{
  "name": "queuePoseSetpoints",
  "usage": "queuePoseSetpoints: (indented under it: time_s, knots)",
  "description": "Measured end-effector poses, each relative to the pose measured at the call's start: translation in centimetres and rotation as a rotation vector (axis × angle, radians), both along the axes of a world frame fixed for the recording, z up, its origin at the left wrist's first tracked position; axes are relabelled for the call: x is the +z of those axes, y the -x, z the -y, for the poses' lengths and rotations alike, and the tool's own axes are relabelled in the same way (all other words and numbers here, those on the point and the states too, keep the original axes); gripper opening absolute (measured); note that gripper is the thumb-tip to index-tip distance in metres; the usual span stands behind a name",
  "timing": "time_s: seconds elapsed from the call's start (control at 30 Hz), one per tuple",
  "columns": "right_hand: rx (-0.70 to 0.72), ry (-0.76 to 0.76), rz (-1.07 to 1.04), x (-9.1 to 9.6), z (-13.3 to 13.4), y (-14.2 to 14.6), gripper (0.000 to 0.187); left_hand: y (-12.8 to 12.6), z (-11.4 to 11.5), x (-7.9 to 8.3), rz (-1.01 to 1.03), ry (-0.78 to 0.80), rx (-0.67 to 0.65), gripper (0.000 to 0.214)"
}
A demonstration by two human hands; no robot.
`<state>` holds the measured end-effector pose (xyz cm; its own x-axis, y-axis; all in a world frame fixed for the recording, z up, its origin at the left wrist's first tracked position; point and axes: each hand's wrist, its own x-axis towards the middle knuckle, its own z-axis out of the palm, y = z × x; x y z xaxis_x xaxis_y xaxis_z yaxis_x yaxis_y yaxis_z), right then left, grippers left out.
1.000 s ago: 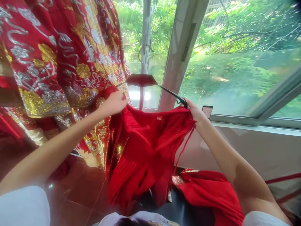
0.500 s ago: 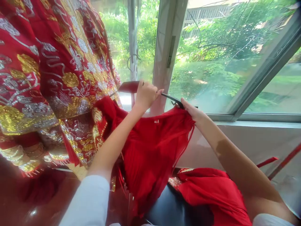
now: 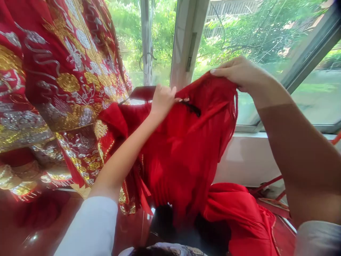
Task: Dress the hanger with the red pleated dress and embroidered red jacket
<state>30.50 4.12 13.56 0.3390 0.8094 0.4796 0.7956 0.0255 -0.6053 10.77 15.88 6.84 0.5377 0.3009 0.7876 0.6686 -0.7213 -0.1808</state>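
My left hand (image 3: 163, 101) is closed around the middle of a dark clothes hanger (image 3: 194, 109). A thin red dress (image 3: 183, 153) with a gathered body hangs from that hanger, its far-left shoulder still over the hanger's left end. My right hand (image 3: 237, 74) pinches the dress's other shoulder, holding it up and away from the hanger's right end, which shows bare inside the neckline. Narrow red straps dangle below my right hand. Beside my left hand a flat dark-red piece (image 3: 142, 93) sticks out; what it belongs to is unclear.
Red costumes (image 3: 87, 81) embroidered in gold and silver hang at the left. Behind stands a sliding window (image 3: 183, 46) with trees outside. More red cloth (image 3: 239, 217) lies over a black surface (image 3: 162, 227) below. Red bars (image 3: 269, 185) stand at the lower right.
My right hand has risen and moved right, lifting the dress's shoulder off the hanger's right end. My left hand keeps its hold on the hanger.
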Motion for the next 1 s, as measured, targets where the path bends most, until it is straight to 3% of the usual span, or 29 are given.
queuePoseSetpoints:
  time_s: [0.07,0.13,0.23,0.3,0.37,0.43,0.5,0.63,0.73,0.8,0.9,1.0]
  knots:
    - [-0.047,-0.087,0.130,1.1,1.3,2.7,0.032,-0.3,0.0,0.0,0.022,0.030,0.030,0.045]
    - [-0.049,-0.076,0.366,-0.1,2.6,5.5,0.025,-0.5,0.4,0.1,0.028,0.067,0.048,0.051]
    - [0.010,0.076,0.612,-5.0,3.9,8.9,0.021,-0.2,1.7,0.3,-0.027,0.103,0.058,0.055]
    - [0.049,0.123,0.607,-8.3,4.1,10.1,0.032,0.8,3.0,0.7,-0.105,0.097,0.031,0.056]
    - [0.079,0.123,0.545,-10.0,3.8,10.3,0.046,2.8,4.7,1.2,-0.141,0.083,0.019,0.057]
    - [0.115,0.102,0.457,-9.4,3.0,9.5,0.046,5.8,6.7,1.4,-0.066,0.076,0.081,0.055]
    - [0.153,-0.004,0.357,-7.4,1.7,8.3,0.042,9.3,8.6,0.9,0.107,0.078,0.242,0.049]
    - [0.311,-0.198,0.224,-3.3,-2.5,7.2,0.027,14.6,10.8,-2.9,0.335,0.161,0.681,0.052]
    - [0.539,-0.049,0.152,-2.5,-5.3,8.8,0.023,16.1,10.4,-5.9,0.188,0.258,0.805,0.053]
    - [0.623,0.046,0.099,-2.7,-6.4,10.3,0.026,16.7,9.5,-6.6,0.091,0.325,0.809,0.043]
    - [0.643,0.076,0.045,-3.1,-6.9,11.8,0.033,18.0,8.2,-4.8,0.140,0.492,0.738,0.032]
    - [0.624,0.060,0.002,-3.1,-6.7,12.2,0.036,19.1,7.8,-0.6,0.465,0.631,0.486,0.025]
